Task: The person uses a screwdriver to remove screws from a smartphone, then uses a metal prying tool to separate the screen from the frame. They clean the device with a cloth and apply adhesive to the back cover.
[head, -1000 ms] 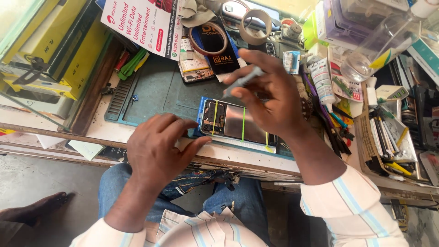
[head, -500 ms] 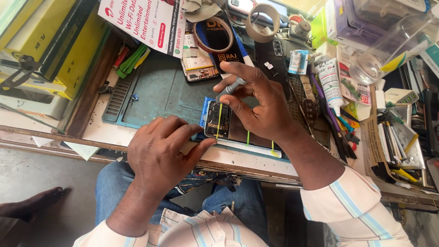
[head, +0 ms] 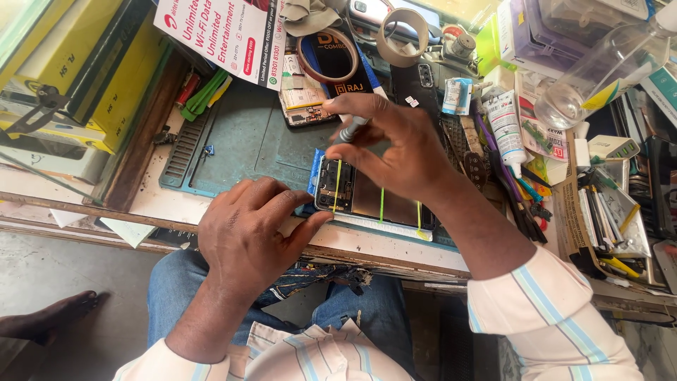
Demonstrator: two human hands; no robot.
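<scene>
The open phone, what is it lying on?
The open phone lies on a blue-green work mat. The right hand covers its top part; whatever lies directly under it is hidden.

Left hand sits low and palm down, knuckles up toward the camera, fingers curled and bunched together, thumb stretched out to the right with its tip pressing down. Right hand comes in from the right on a bent wrist, forearm angling up out of a rolled striped cuff. Its grip is a fine pinch, thumb and forefinger closed, other fingers fanned.
</scene>
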